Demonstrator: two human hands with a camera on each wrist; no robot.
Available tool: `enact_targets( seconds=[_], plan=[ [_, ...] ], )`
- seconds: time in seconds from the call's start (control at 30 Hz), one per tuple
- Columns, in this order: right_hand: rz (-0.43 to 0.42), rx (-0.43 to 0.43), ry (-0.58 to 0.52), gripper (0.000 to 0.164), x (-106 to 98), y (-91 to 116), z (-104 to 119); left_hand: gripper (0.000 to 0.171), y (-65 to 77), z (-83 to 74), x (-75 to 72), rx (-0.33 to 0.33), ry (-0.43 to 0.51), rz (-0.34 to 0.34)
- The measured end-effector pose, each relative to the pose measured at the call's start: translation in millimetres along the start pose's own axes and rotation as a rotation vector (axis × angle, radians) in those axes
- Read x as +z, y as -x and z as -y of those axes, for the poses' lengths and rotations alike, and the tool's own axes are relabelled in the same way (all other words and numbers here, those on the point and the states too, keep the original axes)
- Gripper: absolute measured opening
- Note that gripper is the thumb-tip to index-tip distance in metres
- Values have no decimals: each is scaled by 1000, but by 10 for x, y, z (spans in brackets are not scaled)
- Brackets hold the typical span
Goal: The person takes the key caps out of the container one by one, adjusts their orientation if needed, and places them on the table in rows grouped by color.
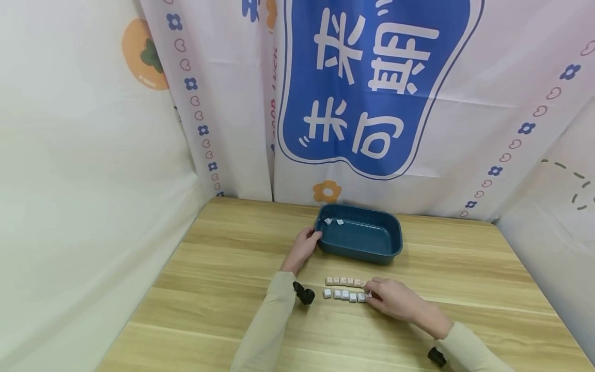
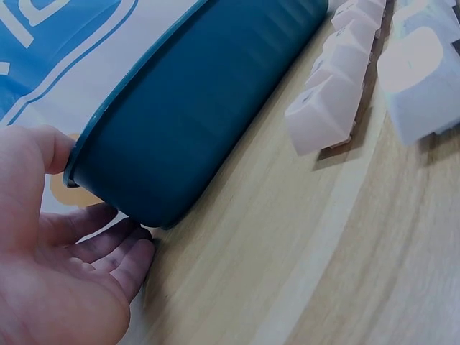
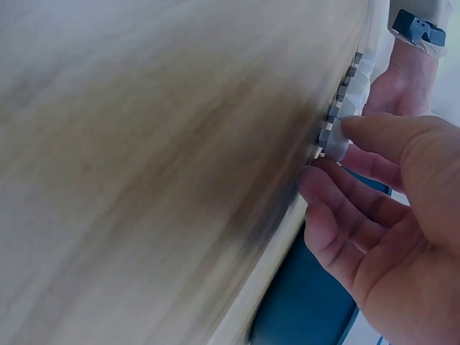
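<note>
At the left end of a dark teal tray (image 1: 358, 254), my left hand (image 1: 304, 245) grips it. In the left wrist view the thumb lies at the rim and the other fingers reach beneath the end wall. Two small white keycaps (image 1: 340, 222) lie inside the tray at its left. In front of it run a row of pale pink keycaps (image 1: 343, 281) and, nearer, a row of white keycaps (image 1: 345, 294). My right hand (image 1: 395, 299) pinches a white keycap (image 3: 336, 146) at the right end of the near row, between thumb and finger. Its fingers partly hide the pink row's end.
A wood-grain table (image 1: 474, 279) carries everything. Behind the tray hangs a printed white curtain (image 1: 241, 129) with a blue sign, and white cloth (image 1: 93, 206) borders the left side. Black wrist cameras (image 1: 304, 293) sit at both sleeves.
</note>
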State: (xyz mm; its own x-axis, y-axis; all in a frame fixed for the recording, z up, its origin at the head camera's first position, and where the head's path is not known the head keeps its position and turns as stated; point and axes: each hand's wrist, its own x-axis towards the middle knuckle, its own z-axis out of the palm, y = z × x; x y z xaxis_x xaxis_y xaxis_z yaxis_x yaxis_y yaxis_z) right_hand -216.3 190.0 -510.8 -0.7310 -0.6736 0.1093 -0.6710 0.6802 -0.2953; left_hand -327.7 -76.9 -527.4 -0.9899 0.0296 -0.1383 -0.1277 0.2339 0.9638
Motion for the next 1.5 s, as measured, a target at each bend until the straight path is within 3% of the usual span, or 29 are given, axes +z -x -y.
enact_targets(
  seconds=[0.23,0.4,0.67,0.97,1.3,1.5],
  plan=[
    [-3,-18,15,10,-48,-17,-1,57,9,-2,-1,-5,1,2],
    [-7,13,-8,9,-188,-100,-26,56,9,5,-3,-1,1,0],
    [-188,-70,46,6,-417,-337,-138,59,22,-4,-16,-5,0,7],
    [-181,36,45,5,-567,-611,-207,61,15,1,-16,-3,10,5],
    [-242,24,44,6,-533,-857,-303,60,16,-12,-11,-8,17,9],
    [-221,63,37,13,-499,-997,-401,59,23,-3,-16,1,10,10]
  ],
)
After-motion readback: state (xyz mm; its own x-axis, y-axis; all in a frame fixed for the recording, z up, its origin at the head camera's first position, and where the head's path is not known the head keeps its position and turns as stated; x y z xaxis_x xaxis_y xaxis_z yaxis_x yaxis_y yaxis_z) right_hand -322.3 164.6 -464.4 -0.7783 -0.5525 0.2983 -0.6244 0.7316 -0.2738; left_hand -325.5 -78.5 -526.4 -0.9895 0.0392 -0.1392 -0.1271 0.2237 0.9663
